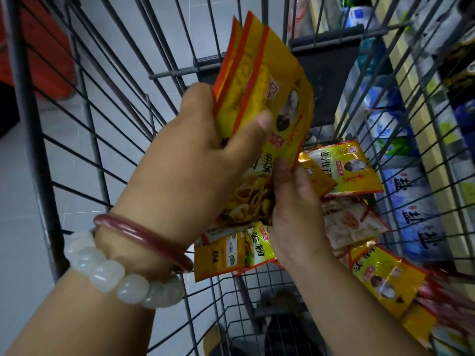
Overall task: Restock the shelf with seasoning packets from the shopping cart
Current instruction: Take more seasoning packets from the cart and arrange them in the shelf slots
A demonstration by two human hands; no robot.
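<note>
My left hand (203, 150) grips a fanned stack of yellow seasoning packets with orange edges (267, 98), held upright above the wire shopping cart (102, 160). Its thumb presses on the front packet. Just below, my right hand (295, 209) pinches the lower edge of that stack between thumb and fingers. More yellow seasoning packets lie loose in the cart: one (344, 170) to the right of the stack, others (231, 250) under my hands and one (385, 278) at the lower right.
A shelf (421, 155) with blue-and-white bags stands beyond the cart's right wall. A dark panel (329, 70) closes the cart's far end. Grey floor and a red object (43, 52) lie to the left.
</note>
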